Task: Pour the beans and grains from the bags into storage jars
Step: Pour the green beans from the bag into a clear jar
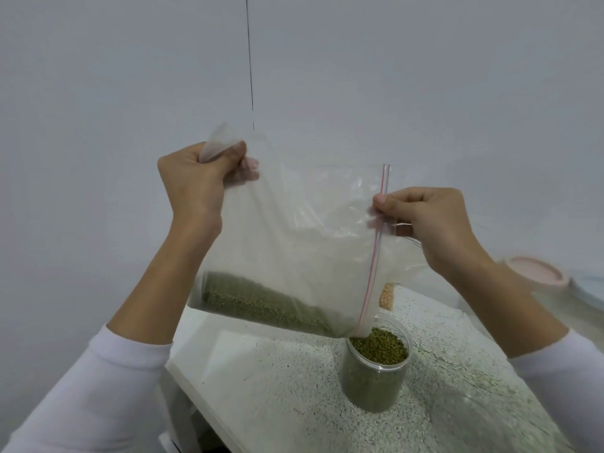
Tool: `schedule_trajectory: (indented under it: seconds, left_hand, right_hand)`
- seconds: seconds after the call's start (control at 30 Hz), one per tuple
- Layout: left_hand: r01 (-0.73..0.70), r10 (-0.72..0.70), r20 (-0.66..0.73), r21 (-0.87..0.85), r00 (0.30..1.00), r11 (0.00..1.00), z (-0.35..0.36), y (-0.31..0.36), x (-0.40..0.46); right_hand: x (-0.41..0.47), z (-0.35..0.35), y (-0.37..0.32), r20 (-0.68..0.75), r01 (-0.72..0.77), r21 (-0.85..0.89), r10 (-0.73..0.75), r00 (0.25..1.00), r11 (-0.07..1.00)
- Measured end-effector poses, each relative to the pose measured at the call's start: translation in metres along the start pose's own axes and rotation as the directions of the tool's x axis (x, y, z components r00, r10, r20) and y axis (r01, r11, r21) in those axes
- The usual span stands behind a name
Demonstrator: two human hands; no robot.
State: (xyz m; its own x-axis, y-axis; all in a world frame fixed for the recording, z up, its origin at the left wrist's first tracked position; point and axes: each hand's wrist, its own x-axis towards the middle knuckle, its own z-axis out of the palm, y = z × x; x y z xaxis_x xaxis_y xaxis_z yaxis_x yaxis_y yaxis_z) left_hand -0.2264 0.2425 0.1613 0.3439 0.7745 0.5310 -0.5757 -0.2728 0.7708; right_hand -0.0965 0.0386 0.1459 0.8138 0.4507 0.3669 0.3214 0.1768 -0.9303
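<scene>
Pouring from the head view, I grip the bag with my left hand bunched on its raised corner and my right hand pinching the zip edge, its mouth over the jar on the speckled table. The jar looks nearly full, so the small round green beans left could overflow, or the limp, slick film could slide off the clear rigid rim.

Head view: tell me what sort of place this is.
Probably a home kitchen or pantry corner: a speckled stone-like countertop against a plain wall, a clear storage jar of green beans, and a pink lid.
</scene>
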Motion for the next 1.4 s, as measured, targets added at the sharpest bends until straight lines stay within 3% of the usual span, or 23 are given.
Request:
schedule_trajectory:
  seconds: [0.6,1.4]
  left_hand:
    - [-0.041,0.041,-0.014,0.005,0.999,0.999,-0.002,0.001,0.008]
    - [0.043,-0.043,-0.018,-0.010,0.999,0.999,0.002,-0.022,0.003]
  right_hand:
    - [0.007,0.002,0.001,-0.032,0.046,0.020,-0.045,0.998,0.999]
    - [0.014,-0.006,0.009,-0.047,-0.013,-0.040,0.011,0.999,0.999]
